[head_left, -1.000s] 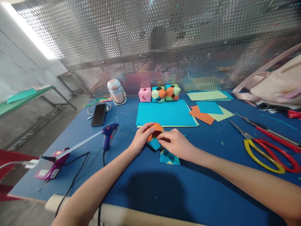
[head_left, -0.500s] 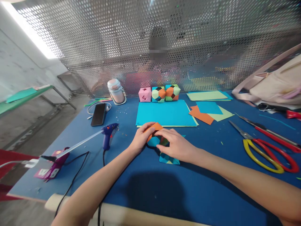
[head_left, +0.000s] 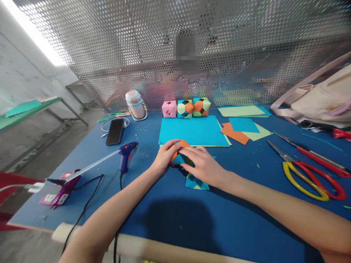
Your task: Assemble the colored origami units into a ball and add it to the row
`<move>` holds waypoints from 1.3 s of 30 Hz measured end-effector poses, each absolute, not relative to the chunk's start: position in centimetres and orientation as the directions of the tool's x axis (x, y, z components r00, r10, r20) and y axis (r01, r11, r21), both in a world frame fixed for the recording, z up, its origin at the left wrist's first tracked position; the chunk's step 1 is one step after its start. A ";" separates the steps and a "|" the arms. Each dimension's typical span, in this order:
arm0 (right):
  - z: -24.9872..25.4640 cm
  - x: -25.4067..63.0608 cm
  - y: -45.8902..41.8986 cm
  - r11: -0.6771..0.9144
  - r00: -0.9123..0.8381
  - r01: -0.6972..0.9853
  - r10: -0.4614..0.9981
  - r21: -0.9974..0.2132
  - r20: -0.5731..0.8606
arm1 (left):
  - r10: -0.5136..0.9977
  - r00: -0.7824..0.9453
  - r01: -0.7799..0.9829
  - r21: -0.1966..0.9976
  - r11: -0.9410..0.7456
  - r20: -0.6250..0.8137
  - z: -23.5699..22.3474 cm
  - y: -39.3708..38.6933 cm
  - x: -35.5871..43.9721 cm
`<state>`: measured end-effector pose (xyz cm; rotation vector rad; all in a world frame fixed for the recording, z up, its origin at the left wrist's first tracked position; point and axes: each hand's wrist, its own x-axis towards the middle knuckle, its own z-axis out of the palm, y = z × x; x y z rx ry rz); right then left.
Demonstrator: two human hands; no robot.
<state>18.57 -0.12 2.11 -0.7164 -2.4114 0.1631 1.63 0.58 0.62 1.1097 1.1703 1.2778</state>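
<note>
1. At the lower edge of the frame, a pale roll point(head_left: 153, 248) ran along the desk's point(head_left: 131, 215) near side, perhaps pushed there to spare working space.
2. Lower left sat a purple block point(head_left: 59, 191) with a plug lead; its place near the corner probably kept wires off the middle.
3. Just below centre, a blue folded piece point(head_left: 196, 183) rested on the desk, partly under the right hand, presumably parked close by.
4. At the centre was the paper shape point(head_left: 179, 158), orange above and blue below, held low, probably so that it stayed steady.
5. The left hand point(head_left: 164, 156) had its grip clasped around the shape's left side, apparently bracing it. The right hand's point(head_left: 203, 166) grip grasped the other side, fingers over the front and thumb beneath, seemingly pressing or adjusting; its fingertips' exact contact was hidden.
6. Left of centre lay the glue gun point(head_left: 125, 157), within reach yet outside the left arm. At the right, scissors point(head_left: 288, 158) and a cutter point(head_left: 315, 156) lay side by side, likely for the right hand.
7. Beyond the hands, a blue sheet point(head_left: 192, 130) lay flat, with an orange scrap point(head_left: 236, 134) to its right, likely kept apart as stock.
8. Farther back, a phone point(head_left: 115, 131), a bottle point(head_left: 137, 106) and three cubes point(head_left: 185, 109) sat out of the way before the mesh point(head_left: 123, 54).
</note>
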 end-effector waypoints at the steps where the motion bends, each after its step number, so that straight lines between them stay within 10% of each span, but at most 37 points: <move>1: 2.1 18.6 0.0 0.844 -0.664 0.451 0.534 -0.290 0.523 | 0.999 -0.039 -0.101 0.995 0.010 -0.014 0.6 0.6 1.6; 16: 1.7 19.3 -0.7 0.909 -0.690 0.417 0.333 -0.023 0.643 | 0.999 -0.004 -0.077 0.996 -0.036 0.036 0.8 0.2 1.0; 21: 3.0 20.9 0.2 0.858 -0.571 0.481 0.462 -0.179 0.679 | 0.999 -0.007 -0.077 0.996 -0.049 0.049 0.5 0.1 0.8; 29: 5.1 23.1 1.8 0.573 -0.641 0.611 0.763 -0.545 0.084 | 0.999 -0.032 -0.075 0.997 -0.018 0.015 0.2 -0.2 0.5; 39: 2.9 21.7 1.7 0.665 -0.677 0.583 0.715 -0.467 0.172 | 0.996 -0.087 -0.093 0.995 0.026 -0.035 0.5 -0.4 0.9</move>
